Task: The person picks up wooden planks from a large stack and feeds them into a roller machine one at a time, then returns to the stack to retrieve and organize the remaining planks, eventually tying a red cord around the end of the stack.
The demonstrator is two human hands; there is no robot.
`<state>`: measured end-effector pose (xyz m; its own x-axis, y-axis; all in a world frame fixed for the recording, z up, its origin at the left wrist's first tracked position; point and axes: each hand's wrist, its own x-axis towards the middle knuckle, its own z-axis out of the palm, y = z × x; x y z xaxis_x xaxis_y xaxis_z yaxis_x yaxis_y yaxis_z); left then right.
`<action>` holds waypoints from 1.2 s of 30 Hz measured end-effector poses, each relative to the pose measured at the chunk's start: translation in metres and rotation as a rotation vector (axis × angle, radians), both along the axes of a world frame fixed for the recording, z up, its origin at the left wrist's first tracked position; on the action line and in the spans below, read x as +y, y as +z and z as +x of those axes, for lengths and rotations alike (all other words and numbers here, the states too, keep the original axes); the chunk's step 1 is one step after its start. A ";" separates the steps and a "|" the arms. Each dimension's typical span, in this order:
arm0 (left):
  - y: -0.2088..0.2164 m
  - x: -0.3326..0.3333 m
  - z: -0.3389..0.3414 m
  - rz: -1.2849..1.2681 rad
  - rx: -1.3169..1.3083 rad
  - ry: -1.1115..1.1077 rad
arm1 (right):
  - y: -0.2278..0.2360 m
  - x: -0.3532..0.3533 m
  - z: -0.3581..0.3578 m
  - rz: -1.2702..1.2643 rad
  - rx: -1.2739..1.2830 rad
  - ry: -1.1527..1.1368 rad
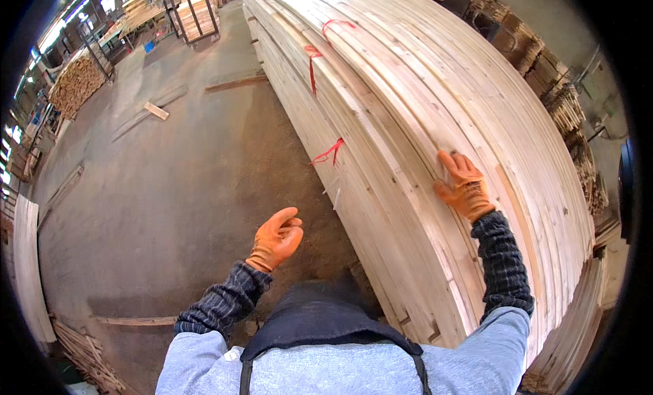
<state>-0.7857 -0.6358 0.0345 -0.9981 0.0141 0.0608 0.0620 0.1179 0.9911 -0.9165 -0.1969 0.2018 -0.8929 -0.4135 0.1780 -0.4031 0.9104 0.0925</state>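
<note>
My right hand [466,185], in an orange work glove, lies on a large stack of long pale boards [435,109]. Its fingers are stretched out over the board edges and grip nothing. My left hand [274,240], gloved the same way, hangs in the air left of the stack, above the floor. Those fingers are curled in, with nothing seen in them. Red ties [329,152] stick out from the side of the stack, and another red strip [313,54] lies farther along its edge.
Dusty concrete floor [170,211] stretches to the left, with a short board piece [156,111] and a long strip [237,83] on it. Bundled wood [78,82] stands at the far left. More stacked timber [544,75] lines the right side. A pale board pile [27,266] stands at the left rim.
</note>
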 end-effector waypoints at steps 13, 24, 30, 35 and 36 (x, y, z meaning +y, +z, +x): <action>0.105 -0.014 -0.354 -0.720 0.581 -0.127 | -0.025 -0.001 0.000 -0.185 0.200 -0.045; 0.128 -0.077 -0.629 -1.158 0.717 -0.302 | -0.012 -0.175 -0.175 -0.087 0.006 -0.126; 0.129 -0.122 -0.701 -0.983 1.123 -0.623 | -0.003 -0.186 -0.195 0.113 -0.042 -0.145; 0.132 -0.117 -0.740 -0.787 1.419 -0.802 | 0.010 -0.194 -0.194 0.188 -0.111 -0.154; 0.131 -0.111 -0.746 -0.706 1.505 -0.783 | 0.013 -0.199 -0.193 0.208 -0.110 -0.180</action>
<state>-1.5317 -0.7473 0.1660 0.1379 0.8110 0.5686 0.9848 -0.0513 -0.1657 -1.1093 -0.3960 0.2145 -0.9645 -0.2642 0.0044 -0.2548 0.9342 0.2496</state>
